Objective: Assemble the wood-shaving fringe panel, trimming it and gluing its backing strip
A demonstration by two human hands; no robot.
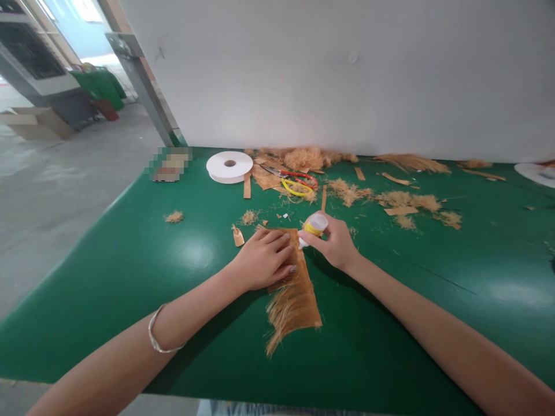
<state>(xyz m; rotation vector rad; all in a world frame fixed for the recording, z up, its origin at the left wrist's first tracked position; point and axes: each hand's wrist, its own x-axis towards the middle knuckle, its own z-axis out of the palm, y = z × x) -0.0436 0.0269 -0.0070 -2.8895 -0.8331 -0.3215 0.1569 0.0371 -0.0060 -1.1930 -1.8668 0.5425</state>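
A brown strip of fibrous sheet (307, 300) with a frayed fringe along its left side lies on the green table (173, 323). My left hand (266, 260) rests flat on the upper part of the strip, fingers stretched out over it and hiding some of the fringe. In my right hand (338, 242) is a small white glue bottle (315, 224) with a yellow label band. The bottle is tilted, its nozzle pointing down at the strip's upper right edge. Whether glue is coming out cannot be made out.
Behind my hands lie scissors (299, 184) with red and yellow handles, a white tape roll (229, 167) and heaps of loose brown fibre (307, 157). Cut scraps (401, 211) and fibre tufts are scattered to the right. A white wall (329, 75) closes the table's far side.
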